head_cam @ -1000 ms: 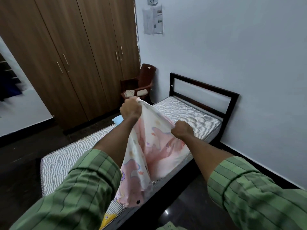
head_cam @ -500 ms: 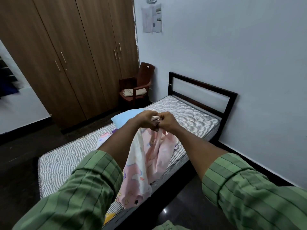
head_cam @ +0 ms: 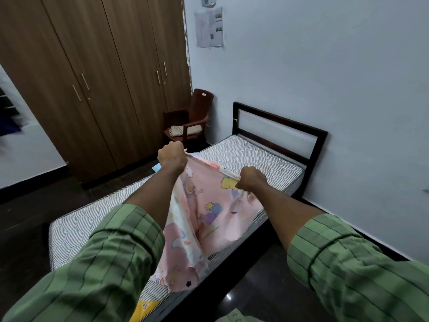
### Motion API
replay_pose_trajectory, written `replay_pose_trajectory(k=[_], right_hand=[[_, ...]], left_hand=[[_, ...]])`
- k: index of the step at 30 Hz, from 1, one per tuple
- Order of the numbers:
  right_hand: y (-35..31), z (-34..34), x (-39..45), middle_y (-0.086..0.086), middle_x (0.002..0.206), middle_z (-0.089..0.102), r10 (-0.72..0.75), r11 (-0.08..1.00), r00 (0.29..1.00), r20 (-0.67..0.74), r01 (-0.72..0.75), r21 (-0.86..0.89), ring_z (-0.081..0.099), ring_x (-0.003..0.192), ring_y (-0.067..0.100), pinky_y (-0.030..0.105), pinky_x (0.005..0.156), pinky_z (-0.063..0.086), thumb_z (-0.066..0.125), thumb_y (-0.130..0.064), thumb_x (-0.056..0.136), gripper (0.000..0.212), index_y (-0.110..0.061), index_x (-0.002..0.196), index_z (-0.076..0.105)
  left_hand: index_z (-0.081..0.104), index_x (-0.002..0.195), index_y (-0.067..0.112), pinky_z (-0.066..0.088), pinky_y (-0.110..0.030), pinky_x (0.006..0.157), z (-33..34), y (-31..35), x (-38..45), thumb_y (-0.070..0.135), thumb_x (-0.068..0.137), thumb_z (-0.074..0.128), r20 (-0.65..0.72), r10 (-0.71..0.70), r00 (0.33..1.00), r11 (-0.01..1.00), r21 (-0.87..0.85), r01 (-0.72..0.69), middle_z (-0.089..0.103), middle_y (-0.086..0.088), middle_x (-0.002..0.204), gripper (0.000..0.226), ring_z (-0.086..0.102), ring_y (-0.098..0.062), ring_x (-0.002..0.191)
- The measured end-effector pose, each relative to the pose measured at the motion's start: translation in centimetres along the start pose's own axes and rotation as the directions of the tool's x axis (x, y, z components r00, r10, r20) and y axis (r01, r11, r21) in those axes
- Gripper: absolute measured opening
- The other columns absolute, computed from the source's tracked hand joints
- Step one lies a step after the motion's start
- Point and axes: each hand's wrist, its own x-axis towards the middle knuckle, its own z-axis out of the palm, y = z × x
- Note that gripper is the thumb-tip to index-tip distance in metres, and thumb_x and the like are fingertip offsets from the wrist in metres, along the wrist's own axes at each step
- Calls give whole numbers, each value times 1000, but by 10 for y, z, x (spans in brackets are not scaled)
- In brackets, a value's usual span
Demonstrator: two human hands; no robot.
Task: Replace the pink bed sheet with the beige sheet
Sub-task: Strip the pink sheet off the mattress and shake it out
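Pink sheet (head_cam: 204, 219) held up over the near long edge of the mattress (head_cam: 250, 156), hanging folded past that edge. Left hand (head_cam: 172, 154) and right hand (head_cam: 251, 180) each clenched on its top hem, apart, hem stretched between them. Mattress bare, striped. Folded beige cloth (head_cam: 185, 130) lay on the chair (head_cam: 192, 122) beside the headboard (head_cam: 278, 131). Wall sign (head_cam: 208, 1) read "WS 10".

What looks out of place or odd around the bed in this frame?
Little stands out. The mattress is bare, as expected, with both hands gripping the pink sheet above it. A blue item, mostly hidden behind the left hand, lies at the far edge.
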Motion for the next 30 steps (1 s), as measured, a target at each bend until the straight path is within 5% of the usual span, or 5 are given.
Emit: replay_pose_trajectory(k=[6,9,20,25,30], right_hand=[[-17,-6,9,-3,59,60,-176,953,982,-72,188,237,60,63,17,30,54,39,90,-33,63,29,-15,66,67],[-41,-7,8,-7,63,67,-278,898,956,-94,294,328,63,65,11,26,57,41,88,-35,69,19,-22,78,78],[3,-6,8,8,96,64,-5,1000,999,-48,6,9,64,89,31,30,68,45,69,-31,80,20,-16,89,60],[-8,-7,10,9,78,57,-34,972,995,95,10,237,55,77,28,27,53,33,62,-29,85,26,-5,76,57],[-22,-12,5,9,82,56,36,597,911,411,-350,722,55,70,23,32,66,48,56,-18,88,7,-11,88,56]], left_hand=[[55,138,31,53,-36,87,13,8,0,38,67,93,180,461,869,875,-254,-411,63,7,126,80,61,-18,110],[63,129,34,53,-35,86,16,34,-6,40,64,93,236,592,770,791,-350,-501,67,13,118,72,62,-13,106],[68,100,17,49,-36,70,14,-5,4,23,95,63,7,157,988,987,27,-157,69,-5,95,9,68,-31,89],[68,103,16,49,-36,68,14,-7,4,18,92,66,84,157,984,987,29,-160,67,-2,96,11,64,-27,84],[62,121,23,52,-35,87,17,11,4,46,77,84,208,181,961,925,-369,-94,63,-1,122,54,62,-25,110]])
